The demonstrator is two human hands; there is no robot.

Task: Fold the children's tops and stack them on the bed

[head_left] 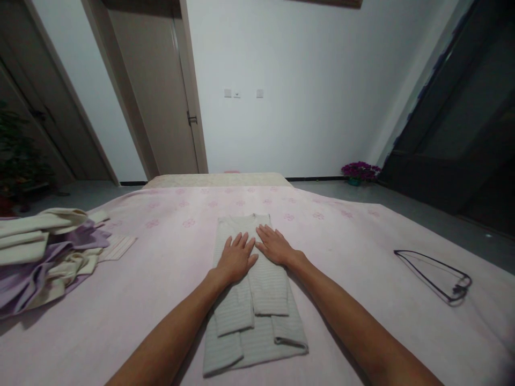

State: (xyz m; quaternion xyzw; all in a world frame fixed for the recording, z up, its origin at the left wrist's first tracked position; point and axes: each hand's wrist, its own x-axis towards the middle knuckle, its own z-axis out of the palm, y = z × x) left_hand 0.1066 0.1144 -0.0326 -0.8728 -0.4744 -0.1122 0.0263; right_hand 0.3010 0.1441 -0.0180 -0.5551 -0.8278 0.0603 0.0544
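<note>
Lying lengthwise on the pink sheet of a bed, a folded garment of pale grey-green striped cloth has its near end closest to the person, with narrower folded layers stacked on top of the wider bottom one. Farther up the same garment, the left hand rests palm down on its left half, and the right hand rests palm down just beside it on the right half. The two hands are almost touching at the thumbs. The fingers of both are stretched out flat and slightly spread, pressing on the cloth and gripping nothing. The garment's far end, with what looks like a neckline, shows just beyond the fingertips. Off to the right, well apart from the garment, a thin dark wire hanger lies flat on the sheet. Off to the left, at the bed's edge, sits a loose pile of clothes in cream and lilac, with a striped piece poking out toward the middle. Beyond the sheet's faint flower print, the bed ends at a grey floor. On that floor, against the white wall at the right, stands a small pot of purple flowers next to a dark glass door. To the left is a pale wooden door, and small wall switches sit to the right of it.
</note>
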